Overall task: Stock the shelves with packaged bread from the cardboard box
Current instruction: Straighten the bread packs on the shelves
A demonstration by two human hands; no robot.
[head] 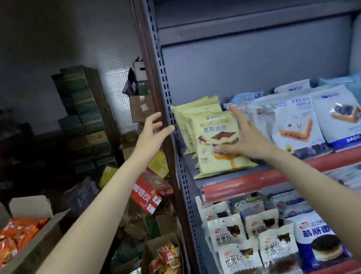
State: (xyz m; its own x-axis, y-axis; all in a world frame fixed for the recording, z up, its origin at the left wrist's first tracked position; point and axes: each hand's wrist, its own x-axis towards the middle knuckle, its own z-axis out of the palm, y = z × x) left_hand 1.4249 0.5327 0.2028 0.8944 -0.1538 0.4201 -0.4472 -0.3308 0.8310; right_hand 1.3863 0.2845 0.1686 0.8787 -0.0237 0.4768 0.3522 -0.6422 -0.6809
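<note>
Grey metal shelving (271,165) holds a pale yellow plastic bread packet (219,145) marked "MOUSSE", upright under the right hand (242,137), fingers spread flat; the left hand (153,133) hovers open beside it.

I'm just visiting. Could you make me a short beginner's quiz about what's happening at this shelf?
1. True or false: the right hand touches the front yellow mousse bread pack.
2. What does the left hand hold? A) a bread pack B) nothing C) a jar
3. Fill in: the cardboard box at lower left holds ____ packets.

Key: 1 true; 2 B; 3 orange
</note>
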